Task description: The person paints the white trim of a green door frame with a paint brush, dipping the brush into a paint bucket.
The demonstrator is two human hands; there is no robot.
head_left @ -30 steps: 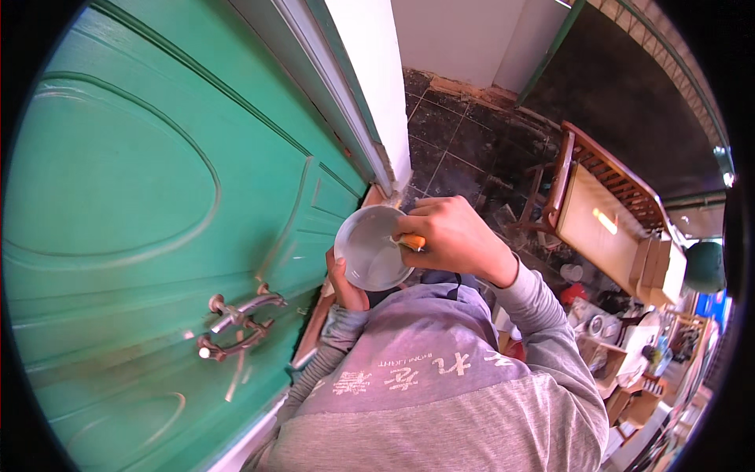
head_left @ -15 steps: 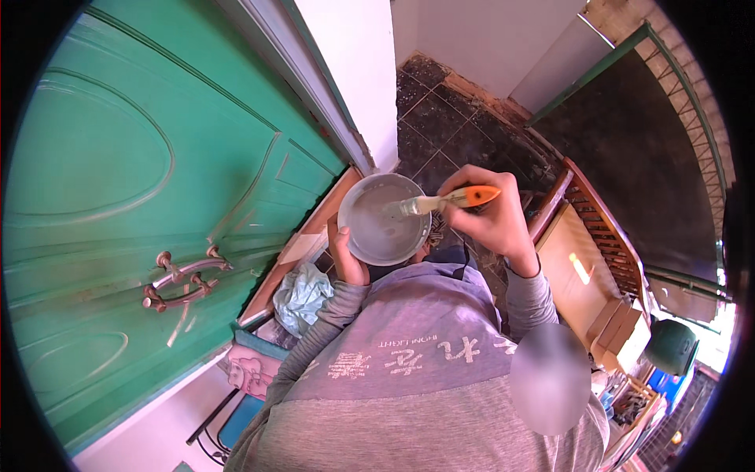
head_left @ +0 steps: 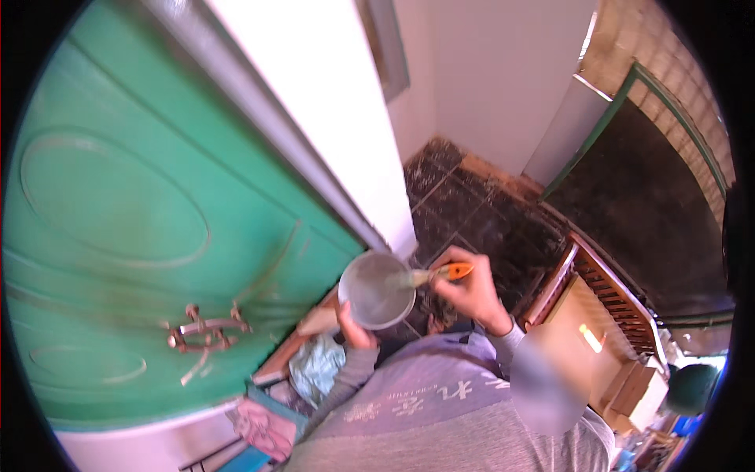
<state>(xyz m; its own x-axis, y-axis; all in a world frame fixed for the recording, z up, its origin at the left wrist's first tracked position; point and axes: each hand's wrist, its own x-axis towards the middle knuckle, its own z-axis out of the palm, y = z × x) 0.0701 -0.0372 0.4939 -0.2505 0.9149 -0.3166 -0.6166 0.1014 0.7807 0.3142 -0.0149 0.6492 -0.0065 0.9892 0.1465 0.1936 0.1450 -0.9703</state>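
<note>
A round grey metal bowl (head_left: pixel 368 308) is held in front of my body, with pale liquid in its bottom. My left hand (head_left: pixel 356 330) grips its left rim, thumb on the near side and the other fingers hidden beneath. In my right hand (head_left: pixel 474 293) is a paintbrush (head_left: pixel 440 274) with an orange-tipped handle. Its pale bristles reach over the bowl's right rim and point into the bowl; blur hides whether they touch the liquid.
A green panelled door (head_left: pixel 157 197) with a metal handle (head_left: pixel 206 334) stands at left, beside a white wall edge (head_left: pixel 314 94). Dark floor tiles (head_left: pixel 472 212) lie ahead. To the right is a wooden bench (head_left: pixel 605 291) bearing cardboard. A pale plastic bag (head_left: pixel 318 366) lies at lower left.
The view has tilted upward, so the bowl, hands and door sit lower in the picture. Both hands keep their holds on the bowl and the paintbrush.
</note>
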